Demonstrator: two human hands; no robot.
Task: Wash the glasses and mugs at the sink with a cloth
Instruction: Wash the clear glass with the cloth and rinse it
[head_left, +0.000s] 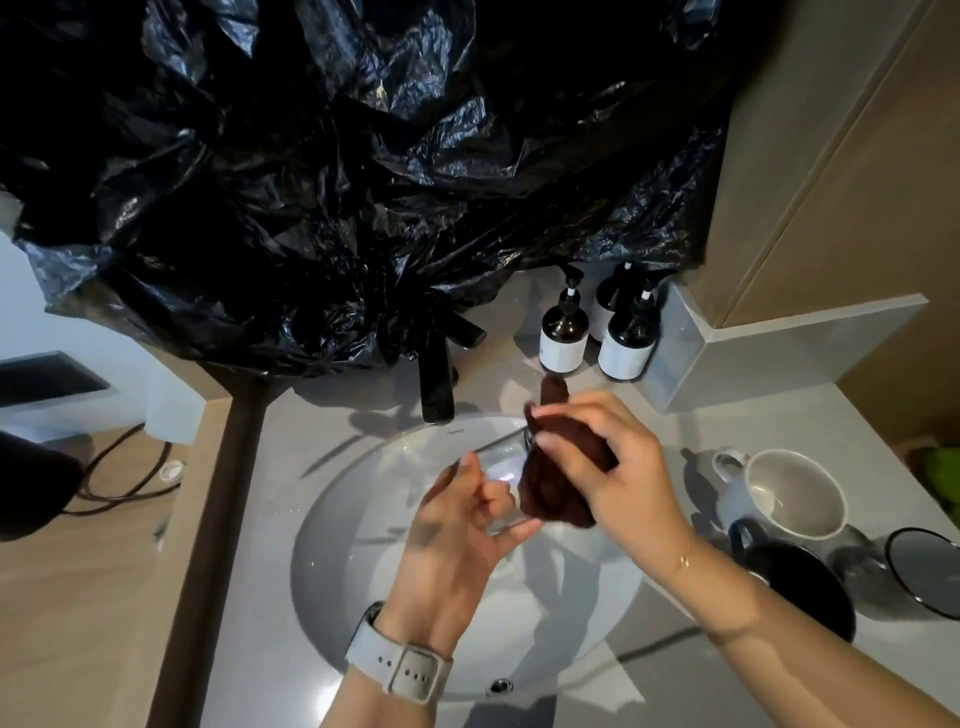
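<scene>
Over the round white sink my left hand grips a clear glass, which lies tilted and is blurred. My right hand holds a dark brown cloth bunched against the glass's open end, with part of the cloth pushed inside. On the counter to the right stand a white mug, a black mug in front of it, and a dark-rimmed glass at the frame edge.
A black tap rises behind the sink. Three brown pump bottles stand at the back right. Black plastic sheeting covers the wall above. A cable lies on the wooden floor at left.
</scene>
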